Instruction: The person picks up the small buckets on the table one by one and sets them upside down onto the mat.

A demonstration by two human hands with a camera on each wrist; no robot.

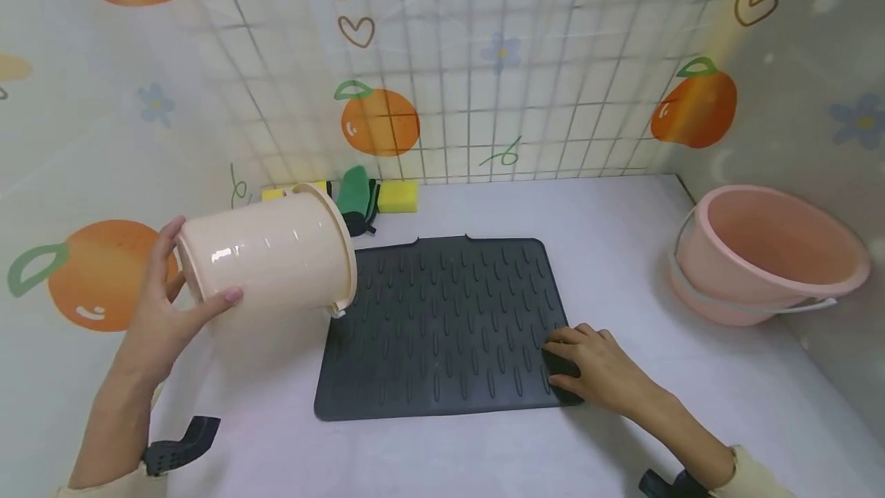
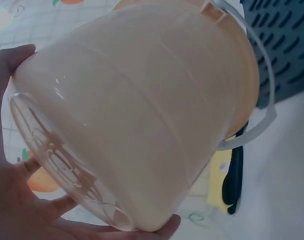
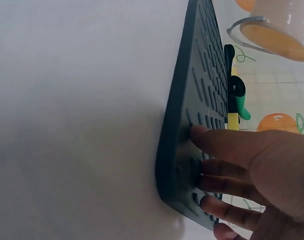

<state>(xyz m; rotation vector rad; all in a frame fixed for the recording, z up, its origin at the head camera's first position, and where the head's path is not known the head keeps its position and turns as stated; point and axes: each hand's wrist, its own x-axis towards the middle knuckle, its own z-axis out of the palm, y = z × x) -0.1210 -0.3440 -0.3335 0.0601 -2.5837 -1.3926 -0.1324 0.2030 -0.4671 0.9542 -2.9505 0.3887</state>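
My left hand (image 1: 160, 329) grips a cream plastic bucket (image 1: 270, 256) by its base, thumb on one side and fingers round the other. The bucket is tipped on its side in the air, its mouth turned right over the left part of a dark grey ridged rubber mat (image 1: 442, 329). Its pale handle (image 2: 270, 75) hangs by the rim in the left wrist view, and the inside is largely hidden. My right hand (image 1: 608, 367) rests at the mat's lower right corner, fingertips and thumb touching its ridged top, as the right wrist view also shows.
A pink bucket (image 1: 743, 294) with a white handle stands upright at the right. Behind the mat lie a yellow sponge (image 1: 398, 197) and a green item with black parts (image 1: 355, 192). A wire grid (image 1: 470, 114) behind a fruit-print sheet closes the back.
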